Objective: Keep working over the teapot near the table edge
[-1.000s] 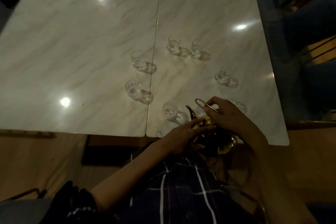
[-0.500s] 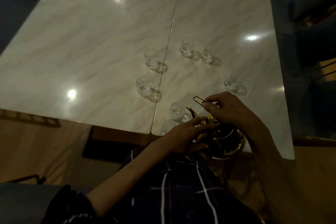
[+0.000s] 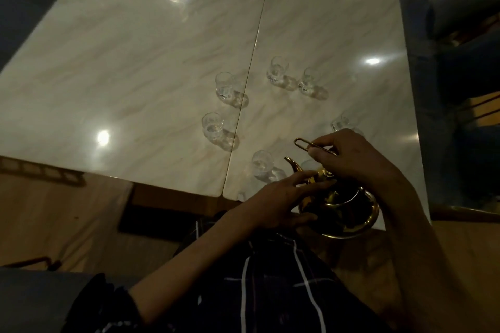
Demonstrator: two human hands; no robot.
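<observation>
Both forearms reach up from the lower edge of the view toward the near table (image 3: 162, 67) edge, meeting over a dark, gold-trimmed teapot (image 3: 343, 211) that sits at the table's near right corner, about 5 o'clock from the cluster of small glasses (image 3: 224, 88). The right hand (image 3: 351, 159) arches over the pot from 3 o'clock, its fingers curled and pinching the thin gold wire handle (image 3: 303, 143) above the pot. The left hand (image 3: 276, 203) comes in from 8 o'clock, fingers straight and loosely spread, fingertips touching the pot near its gold spout (image 3: 293, 165). The nearest glass (image 3: 261, 165) stands just beside the spout at 9 o'clock.
</observation>
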